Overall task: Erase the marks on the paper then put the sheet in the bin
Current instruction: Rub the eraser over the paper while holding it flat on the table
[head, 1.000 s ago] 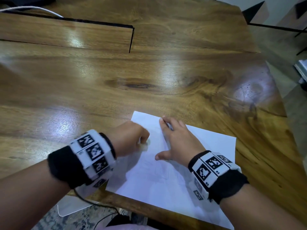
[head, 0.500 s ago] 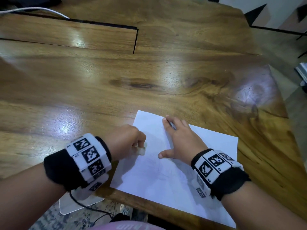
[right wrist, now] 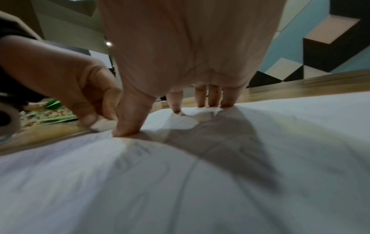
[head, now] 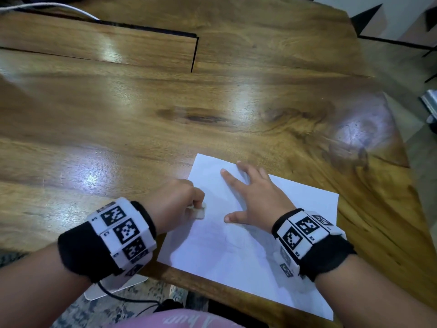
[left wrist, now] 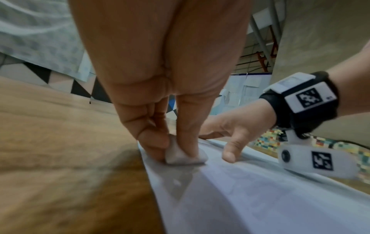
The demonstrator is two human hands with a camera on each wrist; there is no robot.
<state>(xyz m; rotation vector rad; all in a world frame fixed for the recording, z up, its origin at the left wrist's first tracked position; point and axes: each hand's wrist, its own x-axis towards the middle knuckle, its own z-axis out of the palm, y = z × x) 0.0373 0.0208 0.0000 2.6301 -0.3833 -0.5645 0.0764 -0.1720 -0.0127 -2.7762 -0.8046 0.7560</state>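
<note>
A white sheet of paper (head: 248, 263) lies at the near edge of the wooden table (head: 212, 102), one corner hanging past the edge. Faint pencil marks (right wrist: 132, 152) show on it in the right wrist view. My left hand (head: 179, 204) pinches a small white eraser (head: 199, 213) and presses it onto the sheet near its left edge; the eraser (left wrist: 180, 156) sits between thumb and fingers in the left wrist view. My right hand (head: 255, 197) lies flat on the paper with fingers spread, holding it down. No bin is in view.
A raised wooden panel (head: 99, 43) with a dark gap runs across the far left of the table, with a white cable (head: 59, 5) behind it. A white flat object (head: 104, 290) and a black cord (head: 132, 299) lie on the floor below the near edge.
My left hand slid the eraser down and toward the sheet's left edge. My right hand's fingers spread wider on the paper. The view shifted slightly.
</note>
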